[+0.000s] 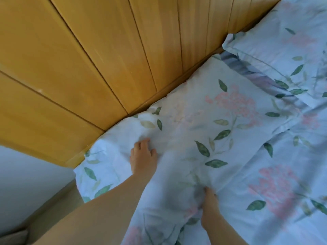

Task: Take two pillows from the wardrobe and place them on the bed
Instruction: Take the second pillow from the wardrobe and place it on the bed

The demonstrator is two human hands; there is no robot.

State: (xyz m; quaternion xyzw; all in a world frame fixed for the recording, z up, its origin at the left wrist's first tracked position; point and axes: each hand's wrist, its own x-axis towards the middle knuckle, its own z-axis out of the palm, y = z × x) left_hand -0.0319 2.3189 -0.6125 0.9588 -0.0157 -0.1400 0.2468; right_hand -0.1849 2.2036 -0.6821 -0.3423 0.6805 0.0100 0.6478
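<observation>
Hidden or unclear: right hand (209,207) has its fingertips sunk into a fold of the near pillow (203,124) — fingers curled, appears to pinch the cloth, but the grip itself is buried. Both forearms are cut off by the lower frame edge. The far pillow (276,43) runs off the right edge; only its left part shows. Picture soft, cloth edges hard to separate since pillows and bed cover share one floral print.

Surface and room: bed (283,174) with pale blue cover, pink flowers, green leaves. Wooden headboard (88,59) of yellow planks runs along the head edge of the bed. Pale wall (26,183) at lower left.

Pillows: near pillow lies at the head edge, touching the headboard, at the bed's left corner. Far pillow lies beside it along the same edge, a striped blue fold (247,69) between them.

Left hand (143,154) — fingers spread, pressed flat on the near pillow's left part, gripping nothing.
</observation>
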